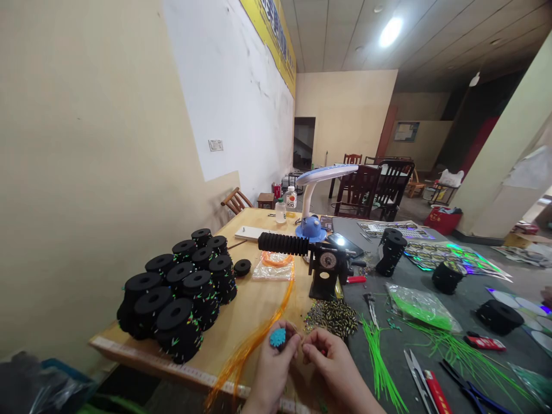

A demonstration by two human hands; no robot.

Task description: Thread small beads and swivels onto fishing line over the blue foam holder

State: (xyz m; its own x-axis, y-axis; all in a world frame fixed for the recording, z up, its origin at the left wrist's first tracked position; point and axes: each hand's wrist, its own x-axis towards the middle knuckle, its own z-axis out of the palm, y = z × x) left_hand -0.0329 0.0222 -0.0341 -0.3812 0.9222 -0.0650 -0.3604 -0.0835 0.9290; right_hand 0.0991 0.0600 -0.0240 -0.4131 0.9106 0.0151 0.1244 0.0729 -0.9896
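Observation:
At the table's front edge my left hand (278, 359) is closed, thumb pressed toward the curled fingers. A turquoise, flower-like cluster (278, 338) sits at its index finger; I cannot tell whether it is worn or pinched. Close beside it my right hand (332, 359) has thumb and fingertips pressed together in a pinch. A small red bit shows by those fingertips, but what they hold is too small to make out. Just beyond both hands lies a heap of small dark and brassy beads (338, 317). Orange strands (254, 351) run along the table left of my left hand.
Black foam spools (176, 313) crowd the left. A black winding device (325, 270) and a blue lamp (311, 229) stand behind the beads. On the grey mat (366, 359) lie green strands (382, 368), scissors (468, 385), tweezers (416, 379) and a red lighter (436, 392).

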